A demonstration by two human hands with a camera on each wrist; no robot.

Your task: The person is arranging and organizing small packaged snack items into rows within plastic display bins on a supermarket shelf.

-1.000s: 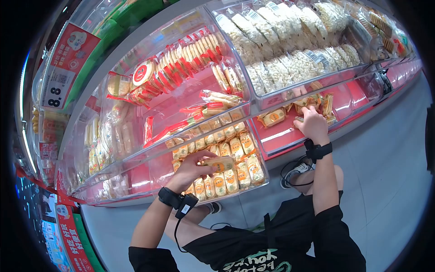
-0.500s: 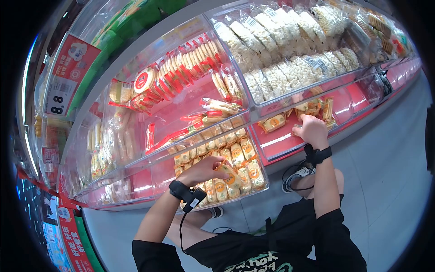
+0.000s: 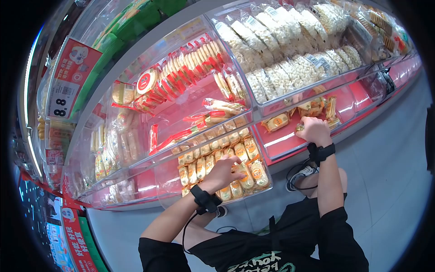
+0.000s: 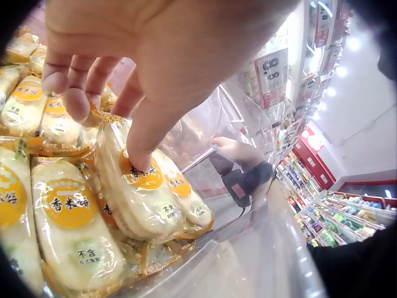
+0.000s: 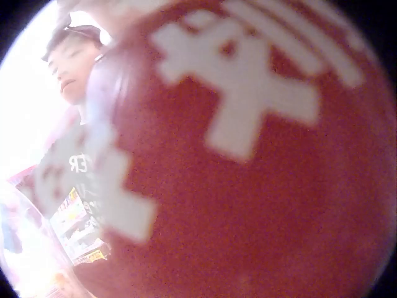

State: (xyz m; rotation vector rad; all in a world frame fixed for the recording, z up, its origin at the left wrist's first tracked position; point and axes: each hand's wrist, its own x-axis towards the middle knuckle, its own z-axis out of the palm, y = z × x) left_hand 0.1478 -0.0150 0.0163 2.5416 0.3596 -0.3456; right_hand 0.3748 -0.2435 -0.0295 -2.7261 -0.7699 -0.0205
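My left hand (image 3: pixel 221 176) is over the packed rows of wrapped rice crackers in the lower bin. In the left wrist view, its thumb lies on the front of a cracker pack (image 4: pixel 146 208) with an orange label, and the fingers are behind the pack's top end. That pack leans against its neighbours. In the neighbouring bin on the right, my right hand (image 3: pixel 316 131) has curled fingers, with the end of a small wrapped pack (image 3: pixel 299 128) showing at the fingertips. Loose packs (image 3: pixel 311 108) lie just beyond it. The right wrist view shows only a blurred red surface with white marks, not the hand.
Clear-walled upper bins hold red-wrapped round crackers (image 3: pixel 181 68) and white puffed-rice packs (image 3: pixel 290 68). A clear divider edge (image 3: pixel 258 140) separates the lower bins. At the left stands a red and white price sign (image 3: pixel 68 81). My legs and shoes are below the shelf front.
My left hand has moved right and down with its pack, which was held above the rows and now rests among them. The right hand has shifted slightly, its fingers lower against the bin.
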